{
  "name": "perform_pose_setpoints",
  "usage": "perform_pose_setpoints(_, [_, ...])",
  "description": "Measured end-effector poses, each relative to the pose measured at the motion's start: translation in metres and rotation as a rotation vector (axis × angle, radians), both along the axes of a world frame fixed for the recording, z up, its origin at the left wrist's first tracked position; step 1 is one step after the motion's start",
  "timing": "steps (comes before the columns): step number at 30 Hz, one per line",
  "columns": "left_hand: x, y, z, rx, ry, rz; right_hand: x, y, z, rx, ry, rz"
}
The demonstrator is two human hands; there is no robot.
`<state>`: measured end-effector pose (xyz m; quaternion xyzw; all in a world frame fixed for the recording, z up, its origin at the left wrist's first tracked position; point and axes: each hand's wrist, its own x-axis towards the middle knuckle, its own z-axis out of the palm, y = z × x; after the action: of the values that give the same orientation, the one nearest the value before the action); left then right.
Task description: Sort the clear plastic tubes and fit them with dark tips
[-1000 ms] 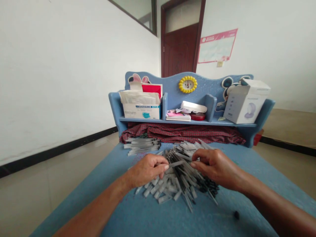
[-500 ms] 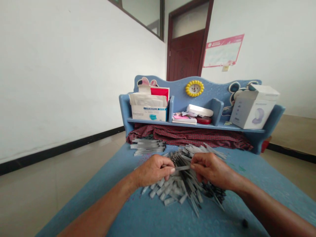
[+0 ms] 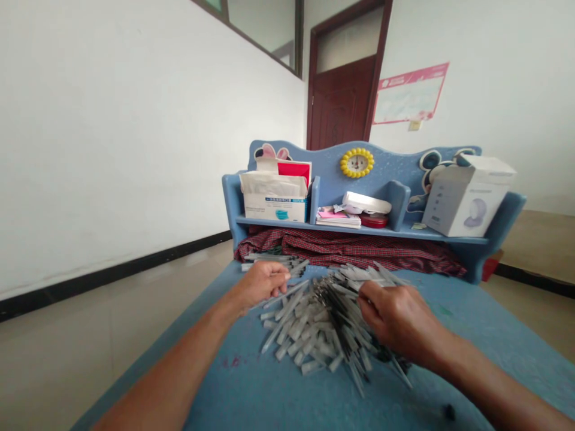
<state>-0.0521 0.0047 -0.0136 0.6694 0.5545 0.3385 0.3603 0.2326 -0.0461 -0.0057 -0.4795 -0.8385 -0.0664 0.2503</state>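
Observation:
My left hand [image 3: 265,282] is closed beside a stack of pens [image 3: 299,266] at the back left of the blue table; what its fingers hold, if anything, is hidden. Over the right side of the pile hovers my right hand [image 3: 398,311], its fingers curled and their contents out of sight. Between the hands lie many short frosted pen caps [image 3: 308,338]. Thin dark refills [image 3: 338,314] with metal tips cross the middle of the pile. Clear pen barrels [image 3: 366,272] are heaped behind them. Small black parts [image 3: 395,356] show partly below my right hand.
A blue shelf [image 3: 278,224] runs along the table's back, carrying a mask box [image 3: 274,206], papers [image 3: 336,218], a red round tin [image 3: 374,221] and a white carton [image 3: 467,200]. Checked cloth [image 3: 341,246] is bunched under it. One black piece [image 3: 448,412] lies near the front right.
My hands have moved apart from the translucent pen barrel they spanned. The left went back and left to the pen stack; the right shifted slightly right. The view has shifted slightly.

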Motion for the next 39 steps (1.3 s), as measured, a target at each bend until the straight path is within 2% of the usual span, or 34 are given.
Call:
perform_pose_setpoints(3, [0.024,-0.012,-0.003,-0.025,-0.242,-0.020,-0.013,-0.008,-0.009,0.067,-0.197,0.033])
perform_pose_setpoints(6, [0.042,-0.024,0.000,-0.054,-0.548,-0.124,-0.018,-0.014,-0.007,0.027,-0.242,0.051])
perform_pose_setpoints(10, [0.055,-0.035,0.003,-0.072,-0.880,-0.212,-0.024,-0.017,0.001,-0.094,-0.140,0.073])
perform_pose_setpoints(17, [0.067,-0.045,0.003,-0.095,-1.130,-0.254,-0.040,-0.022,0.004,-0.331,0.118,0.211])
perform_pose_setpoints(24, [0.082,-0.048,0.016,-0.093,-1.140,-0.205,-0.064,-0.008,-0.003,-0.422,0.443,0.273])
perform_pose_setpoints(27, [0.083,-0.042,0.031,-0.040,-1.139,-0.182,-0.072,0.002,0.002,-0.418,0.558,0.250])
perform_pose_setpoints(30, [0.085,-0.033,0.050,0.002,-1.144,-0.136,-0.079,0.008,0.011,-0.361,0.573,0.228])
perform_pose_setpoints(33, [0.091,-0.025,0.067,0.026,-1.159,-0.023,-0.087,0.012,0.025,-0.346,0.539,0.194])
perform_pose_setpoints(37, [0.099,-0.008,0.082,0.050,-1.073,0.197,-0.097,0.015,0.043,-0.442,0.526,0.161])
perform_pose_setpoints(39, [0.095,0.004,0.089,0.087,-1.031,0.264,-0.098,0.011,0.046,-0.463,0.503,0.140])
